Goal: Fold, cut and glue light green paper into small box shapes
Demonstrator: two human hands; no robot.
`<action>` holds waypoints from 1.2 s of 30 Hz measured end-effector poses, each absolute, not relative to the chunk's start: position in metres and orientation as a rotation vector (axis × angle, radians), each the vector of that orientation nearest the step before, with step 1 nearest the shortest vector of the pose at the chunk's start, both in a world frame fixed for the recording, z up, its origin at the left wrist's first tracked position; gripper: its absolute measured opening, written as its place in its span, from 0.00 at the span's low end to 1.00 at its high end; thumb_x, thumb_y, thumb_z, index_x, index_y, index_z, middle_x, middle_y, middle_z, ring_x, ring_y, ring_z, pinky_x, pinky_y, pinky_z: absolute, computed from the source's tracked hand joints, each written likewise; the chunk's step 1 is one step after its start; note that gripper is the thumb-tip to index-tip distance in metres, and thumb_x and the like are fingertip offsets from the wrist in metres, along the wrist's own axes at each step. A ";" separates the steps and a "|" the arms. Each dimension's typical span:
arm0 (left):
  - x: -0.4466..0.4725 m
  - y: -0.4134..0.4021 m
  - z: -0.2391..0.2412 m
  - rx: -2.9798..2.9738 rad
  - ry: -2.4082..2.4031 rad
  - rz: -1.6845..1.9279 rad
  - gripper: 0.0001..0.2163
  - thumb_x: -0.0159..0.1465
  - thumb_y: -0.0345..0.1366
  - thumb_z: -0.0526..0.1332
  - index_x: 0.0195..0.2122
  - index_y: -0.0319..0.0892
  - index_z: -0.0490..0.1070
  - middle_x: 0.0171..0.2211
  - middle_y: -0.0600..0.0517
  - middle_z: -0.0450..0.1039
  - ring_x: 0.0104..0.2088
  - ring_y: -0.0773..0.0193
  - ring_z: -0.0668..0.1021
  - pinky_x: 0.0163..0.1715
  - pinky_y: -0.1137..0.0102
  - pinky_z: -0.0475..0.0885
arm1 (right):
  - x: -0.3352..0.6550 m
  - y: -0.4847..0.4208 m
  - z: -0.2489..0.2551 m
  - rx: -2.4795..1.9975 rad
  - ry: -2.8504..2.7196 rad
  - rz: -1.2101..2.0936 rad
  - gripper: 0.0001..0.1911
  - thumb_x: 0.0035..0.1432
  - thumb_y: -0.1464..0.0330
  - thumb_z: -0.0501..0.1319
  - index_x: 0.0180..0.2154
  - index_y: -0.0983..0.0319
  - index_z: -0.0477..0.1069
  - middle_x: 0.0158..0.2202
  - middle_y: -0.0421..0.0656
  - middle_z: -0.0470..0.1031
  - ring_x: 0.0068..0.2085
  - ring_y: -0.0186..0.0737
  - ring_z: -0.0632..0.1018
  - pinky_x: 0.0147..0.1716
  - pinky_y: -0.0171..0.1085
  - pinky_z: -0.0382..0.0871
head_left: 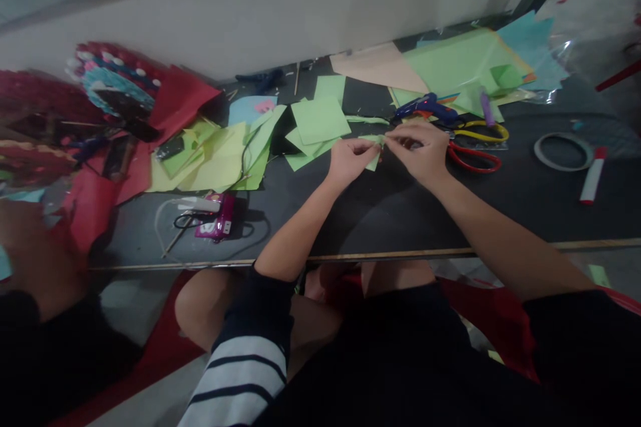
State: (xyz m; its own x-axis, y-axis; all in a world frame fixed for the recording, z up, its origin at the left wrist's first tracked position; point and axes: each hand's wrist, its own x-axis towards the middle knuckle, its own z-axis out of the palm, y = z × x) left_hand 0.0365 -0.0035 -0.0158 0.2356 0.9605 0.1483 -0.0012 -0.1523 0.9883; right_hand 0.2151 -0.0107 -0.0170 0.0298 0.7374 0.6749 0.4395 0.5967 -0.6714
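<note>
Between my two hands is a small piece of light green paper (371,163), pinched at its upper part. My left hand (349,159) grips its left side with closed fingers. My right hand (421,150) pinches the right end, fingertips nearly meeting those of the left. Several green paper squares (323,121) lie just beyond my left hand. A narrow green paper strip (368,120) rests above the hands. Right behind my right hand sit a blue glue gun (428,107) and scissors with red and yellow handles (475,159).
Larger coloured sheets (445,63) spread along the back right. A tape roll (563,151) and a marker (593,175) lie at right. Yellow paper (215,159), red paper (175,103) and a purple power adapter (215,215) are at left. Another person's arm (37,260) is at far left.
</note>
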 end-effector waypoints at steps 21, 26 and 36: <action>0.039 0.009 -0.040 1.329 0.879 1.224 0.15 0.62 0.50 0.75 0.40 0.43 0.87 0.35 0.51 0.86 0.34 0.67 0.84 0.38 0.72 0.80 | 0.218 -0.016 -0.016 -1.025 -1.926 -0.108 0.15 0.65 0.67 0.60 0.41 0.54 0.88 0.32 0.44 0.83 0.34 0.43 0.79 0.38 0.44 0.75; 0.036 0.005 -0.034 1.559 0.936 1.232 0.15 0.67 0.48 0.70 0.34 0.41 0.85 0.31 0.51 0.85 0.30 0.68 0.82 0.34 0.73 0.78 | 0.220 -0.016 -0.010 -1.063 -1.704 0.214 0.12 0.65 0.60 0.67 0.46 0.54 0.87 0.39 0.44 0.86 0.33 0.41 0.81 0.27 0.38 0.72; 0.033 -0.005 -0.025 1.960 1.067 1.261 0.09 0.69 0.33 0.66 0.43 0.42 0.87 0.42 0.48 0.88 0.38 0.62 0.88 0.41 0.71 0.82 | 0.218 -0.006 -0.010 -1.028 -1.613 0.553 0.08 0.56 0.59 0.76 0.29 0.56 0.86 0.31 0.42 0.85 0.31 0.40 0.80 0.29 0.39 0.70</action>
